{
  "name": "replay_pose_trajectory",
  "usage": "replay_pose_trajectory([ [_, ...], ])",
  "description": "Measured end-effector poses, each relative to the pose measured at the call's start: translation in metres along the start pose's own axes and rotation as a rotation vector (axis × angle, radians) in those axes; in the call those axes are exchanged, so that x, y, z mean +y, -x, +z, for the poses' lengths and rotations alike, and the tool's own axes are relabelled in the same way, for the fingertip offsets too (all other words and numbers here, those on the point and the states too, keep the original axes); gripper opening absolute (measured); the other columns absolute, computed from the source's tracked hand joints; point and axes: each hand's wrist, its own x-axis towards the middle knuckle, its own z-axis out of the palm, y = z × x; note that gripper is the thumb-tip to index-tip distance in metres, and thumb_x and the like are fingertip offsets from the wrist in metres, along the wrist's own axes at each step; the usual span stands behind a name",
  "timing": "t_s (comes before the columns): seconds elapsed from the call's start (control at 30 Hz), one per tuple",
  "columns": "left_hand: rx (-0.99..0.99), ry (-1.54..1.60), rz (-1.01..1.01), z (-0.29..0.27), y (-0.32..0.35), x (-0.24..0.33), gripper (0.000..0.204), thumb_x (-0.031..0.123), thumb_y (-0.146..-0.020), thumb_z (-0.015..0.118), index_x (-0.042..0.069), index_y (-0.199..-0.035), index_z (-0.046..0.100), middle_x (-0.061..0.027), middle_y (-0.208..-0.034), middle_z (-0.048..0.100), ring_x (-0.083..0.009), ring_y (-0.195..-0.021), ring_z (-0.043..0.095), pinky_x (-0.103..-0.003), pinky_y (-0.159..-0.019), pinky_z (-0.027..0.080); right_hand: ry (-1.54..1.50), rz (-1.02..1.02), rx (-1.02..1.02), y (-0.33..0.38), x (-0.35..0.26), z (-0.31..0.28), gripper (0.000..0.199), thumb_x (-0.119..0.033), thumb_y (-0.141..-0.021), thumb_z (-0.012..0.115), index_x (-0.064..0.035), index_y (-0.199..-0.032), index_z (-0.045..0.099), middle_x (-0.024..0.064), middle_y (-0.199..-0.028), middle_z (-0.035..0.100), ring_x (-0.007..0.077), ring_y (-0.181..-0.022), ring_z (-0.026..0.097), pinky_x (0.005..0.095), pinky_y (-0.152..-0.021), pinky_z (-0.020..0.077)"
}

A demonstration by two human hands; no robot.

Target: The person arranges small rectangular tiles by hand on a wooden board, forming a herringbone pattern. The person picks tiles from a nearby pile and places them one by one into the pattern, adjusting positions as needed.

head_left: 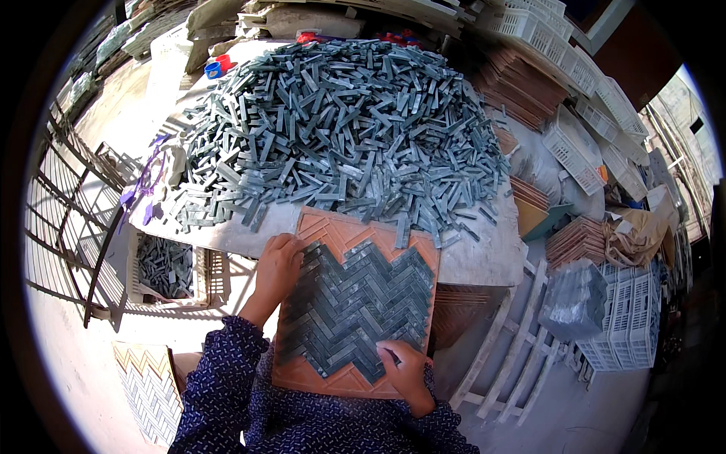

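Observation:
An orange herringbone tray point(318, 372) leans against the table edge in front of me, its upper part by the pile. Dark grey-green stone strips point(355, 303) fill its middle in a zigzag, while orange grooves show bare at the top and bottom. My left hand point(277, 271) is closed on the tray's upper left edge, fingers curled over the rim. Over the lower right of the pattern, my right hand point(407, 375) has thumb and fingers drawn together in a pinch. Something small and dark shows at its fingertips, too little to name.
A large heap of loose stone strips point(340, 129) covers the table point(480, 261). Below left stands a crate point(200, 276) of strips; another patterned tray point(151, 386) lies nearby. At right are a white slatted pallet point(503, 344), plastic-wrapped stack point(572, 303) and white crates point(628, 318).

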Motion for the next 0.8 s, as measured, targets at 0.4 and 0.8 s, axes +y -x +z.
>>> replay_pose_trajectory([
  [0.4,-0.363,-0.244,0.134,0.012,0.004,0.020,0.082,0.038,-0.084,0.063,0.001,-0.146,0.024,-0.0184,-0.152,0.025,-0.0311,-0.141,0.023,-0.046,-0.116,0.014,-0.049,-0.052,0.108,0.010,0.022,-0.005,0.011,-0.003,-0.083,0.065,0.0007,-0.092,0.067,0.0160,-0.087,0.068,0.0297,-0.079,0.066,0.0351,-0.069,0.0515],
  [0.8,-0.200,-0.265,-0.058,0.017,0.049,0.019,0.080,0.033,-0.085,0.064,-0.002,-0.145,0.023,-0.0200,-0.151,0.025,-0.0347,-0.141,0.022,-0.049,-0.114,0.016,-0.049,-0.137,0.128,0.008,0.023,-0.003,0.010,0.000,-0.080,0.066,0.0011,-0.090,0.067,0.0150,-0.083,0.067,0.0278,-0.073,0.066,0.0338,-0.065,0.0505],
])
